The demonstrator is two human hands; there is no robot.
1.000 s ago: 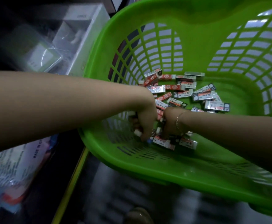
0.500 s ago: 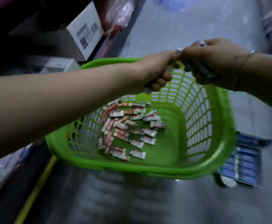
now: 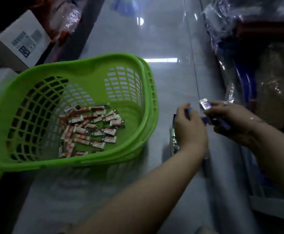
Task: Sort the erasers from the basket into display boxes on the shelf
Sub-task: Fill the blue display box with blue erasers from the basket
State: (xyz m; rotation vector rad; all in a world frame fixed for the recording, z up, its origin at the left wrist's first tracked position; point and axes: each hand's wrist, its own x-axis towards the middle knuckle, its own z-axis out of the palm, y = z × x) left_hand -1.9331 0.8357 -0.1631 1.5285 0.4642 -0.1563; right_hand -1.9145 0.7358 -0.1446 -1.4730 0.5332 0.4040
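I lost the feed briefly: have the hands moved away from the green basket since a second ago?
Yes. Both the left hand and the right hand have left the green basket and now sit to its right, holding erasers.

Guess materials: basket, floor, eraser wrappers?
Basket: moulded green plastic, semi-gloss; lattice walls, thick rolled rim.
Floor: glossy tile or polished stone, likely; it mirrors the ceiling lights.
Erasers: printed sleeves with glints, perhaps film-wrapped; too blurred to be sure.

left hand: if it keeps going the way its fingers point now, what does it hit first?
Probably the right hand. The left hand points up and right, fingertips near the small packets the right hand holds. Depth is blurred, so contact is uncertain.
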